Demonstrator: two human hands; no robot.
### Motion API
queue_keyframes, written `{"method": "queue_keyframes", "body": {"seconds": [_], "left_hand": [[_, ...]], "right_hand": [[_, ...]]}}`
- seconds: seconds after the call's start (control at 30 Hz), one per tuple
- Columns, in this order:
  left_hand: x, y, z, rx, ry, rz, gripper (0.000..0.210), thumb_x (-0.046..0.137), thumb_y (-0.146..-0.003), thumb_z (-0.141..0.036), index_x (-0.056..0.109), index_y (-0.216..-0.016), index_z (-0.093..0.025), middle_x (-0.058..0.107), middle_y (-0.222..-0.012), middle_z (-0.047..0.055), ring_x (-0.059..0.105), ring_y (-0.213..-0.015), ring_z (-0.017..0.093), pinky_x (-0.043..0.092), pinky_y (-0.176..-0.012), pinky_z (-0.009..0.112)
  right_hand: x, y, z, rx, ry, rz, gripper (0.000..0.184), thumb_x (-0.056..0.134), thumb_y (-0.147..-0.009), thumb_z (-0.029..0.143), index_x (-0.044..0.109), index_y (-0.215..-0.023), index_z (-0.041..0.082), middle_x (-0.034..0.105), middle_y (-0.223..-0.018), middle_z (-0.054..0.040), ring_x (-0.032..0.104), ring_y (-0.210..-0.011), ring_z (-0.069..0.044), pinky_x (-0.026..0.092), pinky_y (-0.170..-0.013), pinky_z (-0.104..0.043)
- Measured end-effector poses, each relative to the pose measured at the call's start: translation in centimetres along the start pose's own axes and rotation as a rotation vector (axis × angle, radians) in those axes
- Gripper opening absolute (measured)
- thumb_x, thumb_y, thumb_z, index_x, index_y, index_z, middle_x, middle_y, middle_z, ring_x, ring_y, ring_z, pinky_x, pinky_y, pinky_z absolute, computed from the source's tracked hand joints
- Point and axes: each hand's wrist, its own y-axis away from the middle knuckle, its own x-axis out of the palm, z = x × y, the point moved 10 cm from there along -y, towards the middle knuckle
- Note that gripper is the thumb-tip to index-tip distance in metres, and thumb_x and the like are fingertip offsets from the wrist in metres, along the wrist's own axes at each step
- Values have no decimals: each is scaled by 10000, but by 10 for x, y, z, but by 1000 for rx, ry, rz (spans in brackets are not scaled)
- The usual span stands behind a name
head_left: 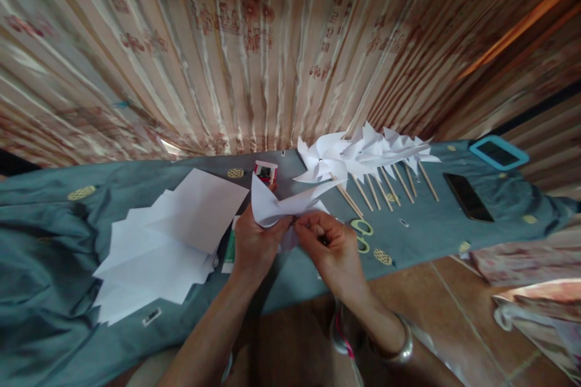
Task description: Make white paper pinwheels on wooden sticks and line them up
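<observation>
Pinching a white paper pinwheel (272, 210) with the left hand (252, 245) at mid-view, over the grey-teal tablecloth (290, 290); pressing together thumb and forefinger of the right hand (331, 242) near its middle, on what, impossible to tell. Best to trap the gathered folds firmly under the left thumb, work squarely at the centre, and leave the blades curved, uncreased. For comparison, look to the stick-mounted pinwheels (333, 150) at two o'clock; find loose white sheets (158, 242) at nine, a small red-edged box (265, 172) at eleven.
</observation>
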Motion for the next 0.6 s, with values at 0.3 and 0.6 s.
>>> {"method": "queue_keyframes", "body": {"seconds": [0.3, 0.6], "left_hand": [[3, 0, 1, -35, 62, 48, 634, 791, -567, -308, 668, -1155, -103, 757, -856, 50, 693, -756, 220, 557, -689, 301], [7, 0, 5, -46, 78, 73, 556, 812, -563, -304, 684, -1068, -110, 751, -854, 48, 680, -751, 208, 531, -676, 283]], "right_hand": [[-2, -6, -6, 104, -157, 26, 204, 648, -733, 341, 580, -649, 168, 393, -501, 69, 279, -465, -67, 212, -435, -208], [-1, -10, -8, 163, -258, 93, 263, 722, -682, 391, 590, -630, 170, 417, -484, 65, 276, -460, -61, 202, -445, -220]]}}
